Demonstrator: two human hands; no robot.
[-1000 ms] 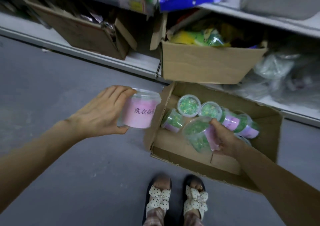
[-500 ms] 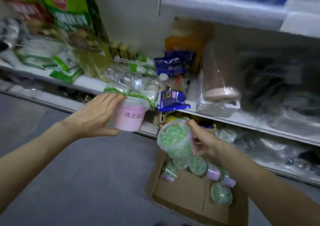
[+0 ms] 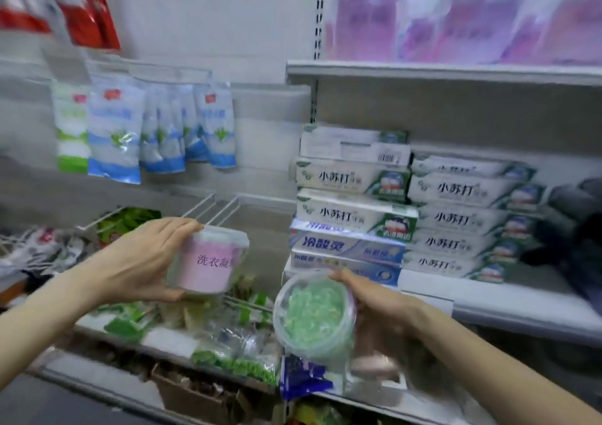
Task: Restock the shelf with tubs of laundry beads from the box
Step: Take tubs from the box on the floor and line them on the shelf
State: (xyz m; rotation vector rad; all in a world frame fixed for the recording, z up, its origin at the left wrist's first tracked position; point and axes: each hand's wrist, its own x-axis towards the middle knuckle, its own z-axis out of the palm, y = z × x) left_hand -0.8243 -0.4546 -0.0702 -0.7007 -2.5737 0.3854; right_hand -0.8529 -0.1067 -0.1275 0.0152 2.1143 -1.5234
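Note:
My left hand (image 3: 136, 261) grips a tub with a pink label (image 3: 208, 261), held upright in front of the middle shelves. My right hand (image 3: 381, 307) holds a second tub (image 3: 314, 315) tilted toward me, so its clear lid and the green laundry beads inside show. Both tubs hang in the air at about the same height, a little apart. On the top right shelf (image 3: 456, 72) stand several blurred pink-and-purple tubs (image 3: 368, 23). The box is out of view.
Stacked toothpaste cartons (image 3: 355, 216) fill the shelf right of the tubs. Blue-and-white sachets (image 3: 156, 128) hang from hooks at the left. Bagged goods (image 3: 234, 356) crowd the lower shelf, and empty wire hooks (image 3: 211, 209) stick out behind my left hand.
The view has swung up from the box on the floor to the upper shelves. Both hands rose with their tubs; the right tub left the box.

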